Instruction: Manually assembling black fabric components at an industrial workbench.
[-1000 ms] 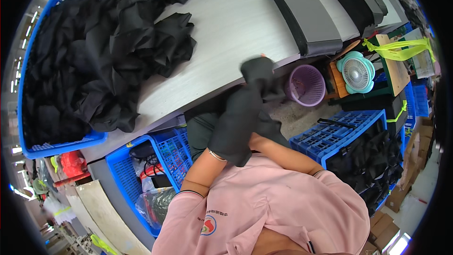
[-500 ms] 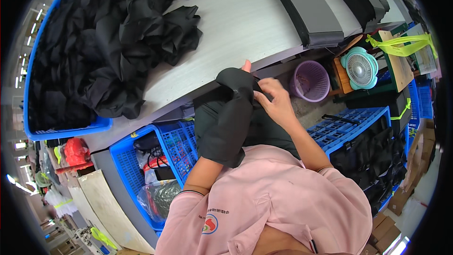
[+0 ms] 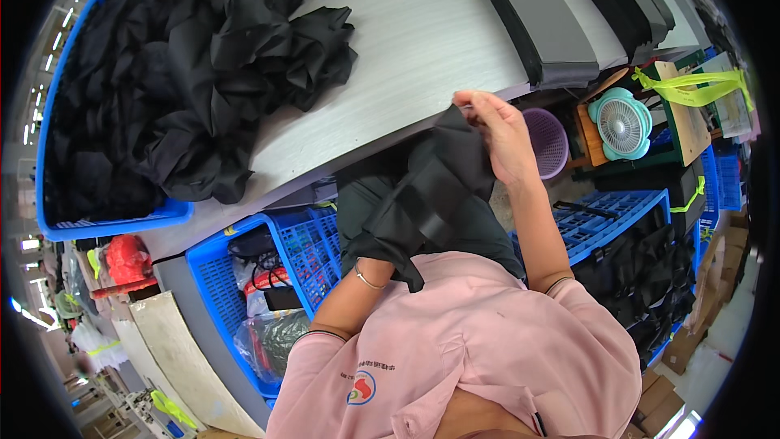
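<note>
Black, thin, slightly shiny cloth piece (image 3: 447, 164) lies over my lap, just below the near edge of the pale grey tabletop (image 3: 406, 57) — and my grip has just changed. A moment ago my right hand (image 3: 505, 140) was beside its bunched far end while it wrapped my left forearm (image 3: 345, 301) like a sleeve; now those fingers are pinched together on the far right corner, so the cloth spreads wider between my arms. My left hand is buried under the folds — I cannot tell how far its fingers are spread or what they grip.

Counting: one piece in hand; one blue plastic crate (image 3: 166, 218) heaped with tangled black cloth; one grey-topped stack (image 3: 552, 28), with what looks like two more beyond; one left-side lattice crate (image 3: 305, 248); one right-side lattice crate (image 3: 601, 223); one purple round basket (image 3: 546, 142); one turquoise fan (image 3: 621, 123).
</note>
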`<state>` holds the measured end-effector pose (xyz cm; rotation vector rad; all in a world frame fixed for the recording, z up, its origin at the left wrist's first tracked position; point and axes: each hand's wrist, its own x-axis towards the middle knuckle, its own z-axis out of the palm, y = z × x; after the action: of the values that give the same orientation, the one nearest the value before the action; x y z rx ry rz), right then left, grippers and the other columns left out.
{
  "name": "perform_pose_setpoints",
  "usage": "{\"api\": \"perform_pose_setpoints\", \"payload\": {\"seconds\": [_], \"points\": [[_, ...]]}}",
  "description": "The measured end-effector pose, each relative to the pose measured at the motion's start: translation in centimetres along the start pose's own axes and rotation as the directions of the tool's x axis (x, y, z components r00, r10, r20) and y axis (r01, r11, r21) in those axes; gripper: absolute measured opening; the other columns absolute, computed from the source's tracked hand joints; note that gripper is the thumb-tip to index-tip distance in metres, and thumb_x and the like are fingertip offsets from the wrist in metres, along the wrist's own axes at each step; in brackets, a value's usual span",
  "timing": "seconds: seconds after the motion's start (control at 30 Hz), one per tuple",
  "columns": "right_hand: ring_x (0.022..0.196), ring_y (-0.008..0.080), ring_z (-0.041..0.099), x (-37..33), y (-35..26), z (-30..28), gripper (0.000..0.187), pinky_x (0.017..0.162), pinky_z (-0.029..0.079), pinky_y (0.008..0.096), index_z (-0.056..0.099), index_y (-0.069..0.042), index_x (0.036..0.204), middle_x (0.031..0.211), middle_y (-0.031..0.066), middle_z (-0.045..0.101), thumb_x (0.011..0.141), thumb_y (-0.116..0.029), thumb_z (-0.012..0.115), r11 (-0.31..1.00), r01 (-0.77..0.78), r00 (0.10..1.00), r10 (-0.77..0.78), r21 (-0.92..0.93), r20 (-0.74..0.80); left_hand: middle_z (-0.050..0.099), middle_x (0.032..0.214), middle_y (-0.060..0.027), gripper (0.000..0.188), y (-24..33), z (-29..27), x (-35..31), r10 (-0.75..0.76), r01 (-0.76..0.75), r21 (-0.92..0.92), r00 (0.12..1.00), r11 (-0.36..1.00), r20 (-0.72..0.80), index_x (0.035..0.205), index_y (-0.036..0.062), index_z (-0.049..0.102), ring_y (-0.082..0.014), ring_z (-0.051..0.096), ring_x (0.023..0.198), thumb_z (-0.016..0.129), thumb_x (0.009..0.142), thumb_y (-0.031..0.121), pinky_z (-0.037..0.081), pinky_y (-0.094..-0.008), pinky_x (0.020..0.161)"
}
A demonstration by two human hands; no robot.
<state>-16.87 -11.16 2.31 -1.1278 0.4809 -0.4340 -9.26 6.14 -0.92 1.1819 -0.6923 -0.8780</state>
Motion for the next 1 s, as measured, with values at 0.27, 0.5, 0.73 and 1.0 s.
{"api": "perform_pose_setpoints", "payload": {"seconds": [0.27,0.5,0.73,1.0], "points": [[0.116,0.0291,0.057,-4.4,0.5,0.8,0.053,0.098,0.046,0.0375,0.057,-0.001,0.13,0.13,0.0166,0.055,0.081,-0.013,0.075,0.39,0.484,0.783,-0.593,-0.783,0.189,0.024,0.161,-0.0099,0.054,-0.8,-0.7,0.4,0.148,-0.183,0.882,0.98,0.435,0.13,0.154,0.0109,0.022,-0.0241,0.027,0.147,0.037,0.103,0.017,0.023,-0.0395,0.122],[0.12,0.0342,0.054,-3.2,3.5,1.3,0.069,0.108,0.039,0.0476,0.05,0.0,0.133,0.131,0.0169,0.055,0.069,0.0,0.072,-0.086,0.555,0.583,-0.669,-0.827,0.46,0.04,0.153,-0.0113,0.044,1.6,0.9,0.8,0.2,-0.168,0.941,0.974,0.294,0.111,0.145,0.0098,0.039,-0.0218,0.04,0.139,0.039,0.103,0.021,0.034,-0.0356,0.115],[0.099,0.0256,0.062,-2.0,5.3,-0.2,0.048,0.091,0.05,0.0391,0.064,0.0,0.11,0.107,0.0107,0.062,0.063,0.008,0.065,-0.114,0.464,0.58,-0.71,-0.879,0.398,0.044,0.149,-0.0115,0.042,1.4,2.6,1.4,0.046,-0.114,0.962,0.993,0.247,0.106,0.143,0.0084,0.043,-0.0213,0.044,0.135,0.041,0.102,0.021,0.036,-0.0345,0.111],[0.096,0.0258,0.061,-3.2,2.2,-2.4,0.016,0.088,0.049,0.0352,0.063,-0.002,0.086,0.108,0.0112,0.06,0.074,-0.002,0.073,0.42,0.64,0.768,-0.375,-0.643,0.52,0.049,0.144,-0.0118,0.04,1.9,0.5,2.6,-0.118,-0.045,0.979,0.991,0.201,0.07,0.139,0.0069,0.047,-0.0209,0.049,0.13,0.044,0.102,0.021,0.039,-0.0331,0.107]]}}
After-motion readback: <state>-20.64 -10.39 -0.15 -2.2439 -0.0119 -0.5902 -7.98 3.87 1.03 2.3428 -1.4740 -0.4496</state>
